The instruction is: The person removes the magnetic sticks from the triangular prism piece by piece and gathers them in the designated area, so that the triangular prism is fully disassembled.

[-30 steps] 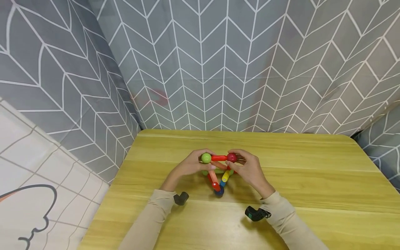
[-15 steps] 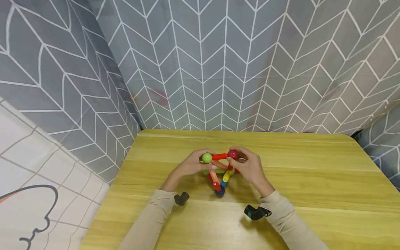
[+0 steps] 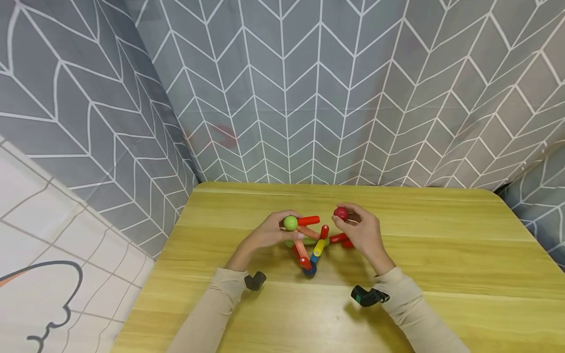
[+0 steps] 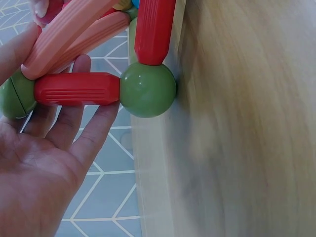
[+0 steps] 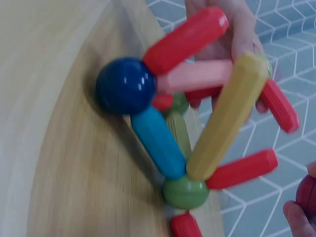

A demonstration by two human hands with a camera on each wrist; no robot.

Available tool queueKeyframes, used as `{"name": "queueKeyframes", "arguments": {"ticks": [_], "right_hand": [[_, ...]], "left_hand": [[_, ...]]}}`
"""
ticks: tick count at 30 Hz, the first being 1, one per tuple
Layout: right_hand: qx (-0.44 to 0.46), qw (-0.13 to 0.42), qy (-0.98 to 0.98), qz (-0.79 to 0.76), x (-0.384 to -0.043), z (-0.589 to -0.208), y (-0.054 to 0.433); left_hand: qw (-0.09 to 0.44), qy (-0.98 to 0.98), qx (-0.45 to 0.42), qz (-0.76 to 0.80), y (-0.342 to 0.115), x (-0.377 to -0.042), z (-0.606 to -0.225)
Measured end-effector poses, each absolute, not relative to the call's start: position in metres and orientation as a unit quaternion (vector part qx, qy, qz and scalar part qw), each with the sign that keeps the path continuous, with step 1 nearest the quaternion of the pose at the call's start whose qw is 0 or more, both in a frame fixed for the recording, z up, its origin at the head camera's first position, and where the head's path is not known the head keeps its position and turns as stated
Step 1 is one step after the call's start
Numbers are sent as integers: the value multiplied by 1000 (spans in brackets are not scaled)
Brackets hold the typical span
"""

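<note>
My left hand (image 3: 267,231) grips a light green ball (image 3: 290,223) at the upper left of a structure of rods and balls. From that ball a red rod (image 3: 309,220) points right with its far end free, and pink rods (image 4: 74,37) slant away. My right hand (image 3: 366,234) pinches a dark red ball (image 3: 341,213) between thumb and fingers, apart from the structure. Low in the structure are a dark blue ball (image 5: 126,86), a blue rod (image 5: 158,142) and a green ball (image 5: 186,193). A yellow rod (image 5: 228,118) and a short red rod (image 5: 243,170) rise from this green ball.
Loose-looking red rods (image 3: 339,238) lie beside the structure, near my right hand. Everything stands on a wooden table (image 3: 441,245). A grey patterned curtain (image 3: 304,98) hangs behind its far edge.
My right hand has pulled the dark red ball off the red rods and moved right with it. The rod ends are now exposed. My left hand stays on the light green ball.
</note>
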State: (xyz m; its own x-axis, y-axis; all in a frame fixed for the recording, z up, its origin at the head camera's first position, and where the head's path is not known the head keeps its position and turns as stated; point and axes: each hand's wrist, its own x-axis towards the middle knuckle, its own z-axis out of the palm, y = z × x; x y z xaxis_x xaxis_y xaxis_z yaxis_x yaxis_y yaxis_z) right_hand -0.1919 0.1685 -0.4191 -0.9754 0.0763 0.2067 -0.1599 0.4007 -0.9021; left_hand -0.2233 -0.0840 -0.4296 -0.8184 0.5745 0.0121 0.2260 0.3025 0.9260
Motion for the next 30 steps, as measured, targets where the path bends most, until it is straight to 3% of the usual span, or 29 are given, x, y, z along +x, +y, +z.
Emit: {"name": "queueKeyframes", "arguments": {"ticks": [30], "right_hand": [[-22,80,-847,525,-208,-445,207]], "left_hand": [[169,800,242,522,-86,-223,-429]]}}
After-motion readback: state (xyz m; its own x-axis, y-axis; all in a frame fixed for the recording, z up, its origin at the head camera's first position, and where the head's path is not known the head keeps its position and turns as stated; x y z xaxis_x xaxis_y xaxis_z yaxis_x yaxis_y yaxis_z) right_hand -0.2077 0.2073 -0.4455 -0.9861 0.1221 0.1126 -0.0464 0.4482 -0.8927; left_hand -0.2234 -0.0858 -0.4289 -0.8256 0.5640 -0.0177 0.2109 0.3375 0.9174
